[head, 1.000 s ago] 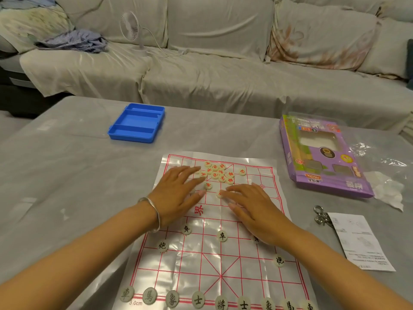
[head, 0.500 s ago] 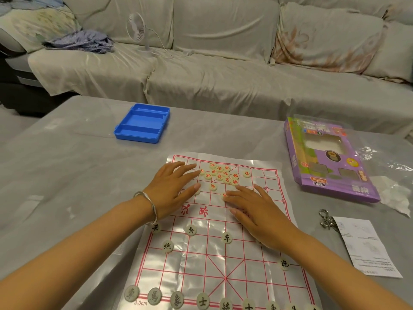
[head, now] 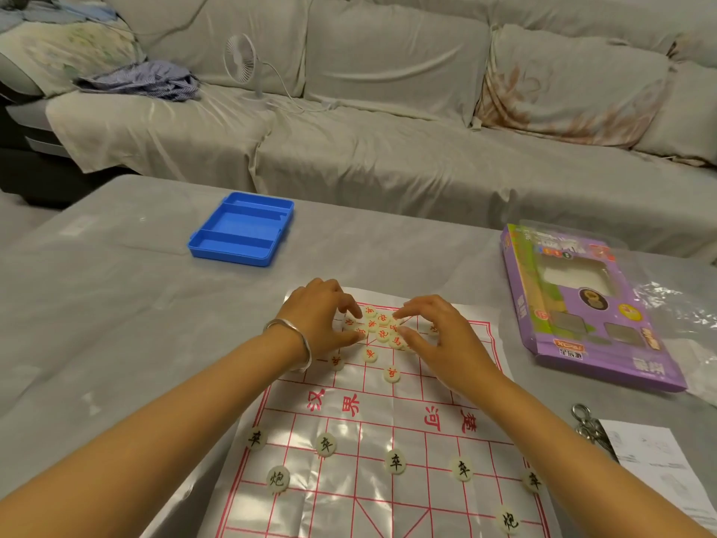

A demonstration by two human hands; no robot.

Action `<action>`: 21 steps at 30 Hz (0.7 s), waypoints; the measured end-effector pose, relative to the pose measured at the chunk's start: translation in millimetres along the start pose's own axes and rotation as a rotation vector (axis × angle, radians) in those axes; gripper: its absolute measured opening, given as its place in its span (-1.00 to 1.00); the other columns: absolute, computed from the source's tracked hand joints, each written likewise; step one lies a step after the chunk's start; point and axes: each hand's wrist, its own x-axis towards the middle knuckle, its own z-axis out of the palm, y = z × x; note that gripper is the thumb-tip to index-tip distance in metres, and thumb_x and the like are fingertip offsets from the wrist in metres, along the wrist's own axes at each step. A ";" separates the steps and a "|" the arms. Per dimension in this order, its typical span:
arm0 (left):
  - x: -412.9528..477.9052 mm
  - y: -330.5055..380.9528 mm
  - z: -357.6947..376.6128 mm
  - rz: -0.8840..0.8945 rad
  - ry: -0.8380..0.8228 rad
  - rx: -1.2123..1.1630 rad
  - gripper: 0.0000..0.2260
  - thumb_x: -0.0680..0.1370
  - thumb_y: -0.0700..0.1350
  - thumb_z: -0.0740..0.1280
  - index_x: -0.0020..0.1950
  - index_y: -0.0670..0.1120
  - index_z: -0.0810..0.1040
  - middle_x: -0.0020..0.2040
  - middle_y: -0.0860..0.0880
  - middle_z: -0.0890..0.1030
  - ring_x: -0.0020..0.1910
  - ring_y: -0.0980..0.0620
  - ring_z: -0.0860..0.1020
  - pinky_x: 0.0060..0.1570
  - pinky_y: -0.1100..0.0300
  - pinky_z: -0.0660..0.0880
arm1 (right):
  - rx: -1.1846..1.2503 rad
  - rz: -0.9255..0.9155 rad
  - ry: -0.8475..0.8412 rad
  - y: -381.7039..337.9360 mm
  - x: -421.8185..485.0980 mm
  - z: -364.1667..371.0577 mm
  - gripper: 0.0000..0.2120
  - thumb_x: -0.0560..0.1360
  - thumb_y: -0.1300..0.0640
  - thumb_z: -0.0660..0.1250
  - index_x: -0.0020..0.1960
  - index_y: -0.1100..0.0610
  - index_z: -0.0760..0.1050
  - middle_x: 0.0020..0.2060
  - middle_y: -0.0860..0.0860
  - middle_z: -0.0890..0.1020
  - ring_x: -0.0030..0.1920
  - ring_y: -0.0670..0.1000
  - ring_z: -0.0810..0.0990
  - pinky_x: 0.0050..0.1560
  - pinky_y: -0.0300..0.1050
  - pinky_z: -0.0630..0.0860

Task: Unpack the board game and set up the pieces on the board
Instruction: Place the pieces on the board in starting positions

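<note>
A plastic xiangqi board (head: 388, 417) with red lines lies on the grey table. Black-lettered pieces (head: 395, 461) stand in rows on its near half. A pile of red-lettered pieces (head: 382, 328) sits at the far edge, and three single red pieces (head: 392, 374) lie just in front of it. My left hand (head: 320, 318), a silver bangle on its wrist, hovers at the pile's left side with bent fingers, tips on the pieces. My right hand (head: 438, 333) arches over the pile's right side, thumb and forefinger close around a piece. Whether either hand holds one is hidden.
A blue compartment tray (head: 242, 231) stands beyond the board to the left. The purple game box (head: 582, 304) and crumpled plastic wrap (head: 683, 308) lie on the right. Small metal scissors (head: 586, 421) and a paper leaflet (head: 655, 471) rest near the right edge. A covered sofa with a small fan (head: 242, 64) is behind.
Both hands have lifted from lying flat near the board's middle and moved forward to the red pile, fingers now bent. Single red pieces are uncovered behind them.
</note>
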 end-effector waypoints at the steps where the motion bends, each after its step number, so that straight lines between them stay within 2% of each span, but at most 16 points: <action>1: 4.4 0.3 0.7 -0.005 -0.010 0.015 -0.66 0.45 0.16 0.34 0.18 0.10 0.54 0.19 0.04 0.46 0.15 0.05 0.38 0.13 0.20 0.37 | 0.017 0.001 0.011 -0.4 1.0 0.5 -0.81 0.51 -0.01 0.30 0.12 -0.10 0.51 0.27 -0.13 0.44 0.28 -0.08 0.39 0.33 -0.05 0.38; 7: 12.9 1.9 6.0 -0.003 -0.035 0.017 -0.69 0.44 0.14 0.37 0.14 0.09 0.57 0.17 0.03 0.44 0.14 0.04 0.37 0.15 0.18 0.37 | 0.075 0.001 0.033 1.7 -6.0 -5.0 -0.87 0.51 0.01 0.30 0.05 -0.14 0.47 0.24 -0.14 0.44 0.25 -0.11 0.38 0.30 -0.14 0.38; 10: 6.1 7.0 -4.9 0.060 0.025 -0.018 -0.71 0.46 0.10 0.36 0.16 0.10 0.55 0.20 0.04 0.46 0.15 0.06 0.37 0.15 0.22 0.35 | 0.174 0.042 0.046 -2.5 -8.8 -12.7 -0.86 0.51 0.05 0.31 0.06 -0.08 0.49 0.10 -0.15 0.50 0.10 -0.16 0.46 0.07 -0.41 0.41; 11: 2.5 10.7 -9.1 0.101 0.044 -0.031 -0.71 0.47 0.09 0.35 0.17 0.11 0.55 0.19 0.06 0.48 0.13 0.08 0.37 0.12 0.25 0.34 | 0.244 0.079 0.040 -4.9 -9.3 -16.1 -0.84 0.51 0.06 0.32 0.09 -0.03 0.50 0.06 -0.13 0.55 0.04 -0.15 0.52 -0.02 -0.44 0.45; 14: -10.8 27.6 -16.6 0.233 0.051 -0.077 -0.70 0.47 0.07 0.35 0.19 0.10 0.54 0.12 0.08 0.57 -0.01 0.17 0.37 0.01 0.33 0.32 | 0.476 0.211 -0.049 -13.3 -14.2 -25.8 -0.74 0.47 0.05 0.37 0.15 0.04 0.49 -0.07 -0.04 0.66 -0.07 -0.09 0.64 -0.09 -0.31 0.58; 16: -16.4 38.9 -16.6 0.276 0.044 -0.095 -0.70 0.47 0.05 0.36 0.19 0.08 0.55 0.11 0.07 0.58 -0.03 0.18 0.37 -0.02 0.34 0.32 | 0.571 0.274 -0.099 -17.2 -21.4 -30.2 -0.72 0.46 0.06 0.39 0.15 0.04 0.48 -0.13 -0.02 0.69 -0.14 -0.09 0.67 -0.17 -0.30 0.59; 19: -19.0 49.2 -15.2 0.295 0.047 -0.123 -0.70 0.47 0.03 0.37 0.19 0.07 0.51 0.09 0.07 0.58 -0.04 0.17 0.40 0.01 0.35 0.37 | 0.666 0.332 -0.106 -17.5 -30.9 -36.9 -0.74 0.45 0.11 0.41 0.12 0.04 0.50 -0.20 -0.03 0.69 -0.21 -0.10 0.68 -0.27 -0.34 0.56; 21: -20.6 54.3 -14.1 0.299 0.044 -0.184 -0.68 0.45 0.00 0.40 0.18 0.05 0.46 0.08 0.07 0.59 -0.02 0.15 0.47 0.06 0.31 0.42 | 0.700 0.370 -0.129 -16.4 -34.9 -40.9 -0.75 0.44 0.11 0.42 0.11 0.01 0.52 -0.17 -0.02 0.69 -0.19 -0.09 0.68 -0.28 -0.33 0.54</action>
